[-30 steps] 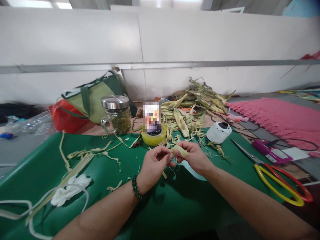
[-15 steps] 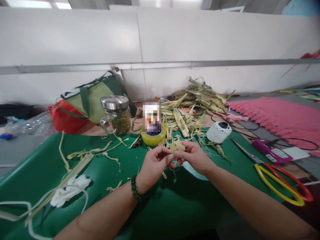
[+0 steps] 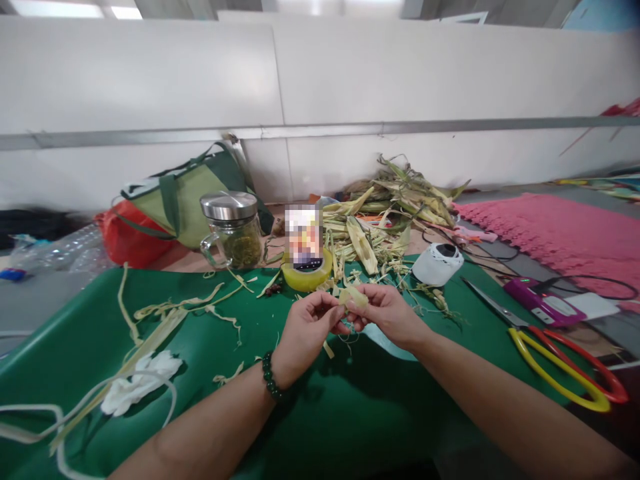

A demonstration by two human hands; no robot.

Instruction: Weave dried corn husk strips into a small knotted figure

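A small pale yellow-green piece of corn husk [image 3: 353,298] is pinched between my two hands, over the middle of the green mat [image 3: 350,427]. My left hand [image 3: 316,323], below a dark beaded bracelet, closes its thumb and fingers on the piece's left side. From the right, my right hand [image 3: 385,313] grips the same piece with thumb and forefinger. Thin thread hangs under the fingers. Partly behind my right wrist lies a pale blue flat item [image 3: 387,343]. Just beyond the hands, a roll of yellow tape [image 3: 307,279] props up a phone [image 3: 303,233] with a blurred screen.
Dried corn husks [image 3: 415,193] are heaped at the back. A lidded glass mug [image 3: 240,240] stands left of the phone. At right are large scissors [image 3: 520,327], a white spool [image 3: 437,265] and a purple device [image 3: 543,303]. White tissue [image 3: 143,383] and husk strips lie left.
The husk piece between my fingers has shifted and now looks more folded over, lying lower. Both hands have barely moved. The phone's blurred picture has changed.
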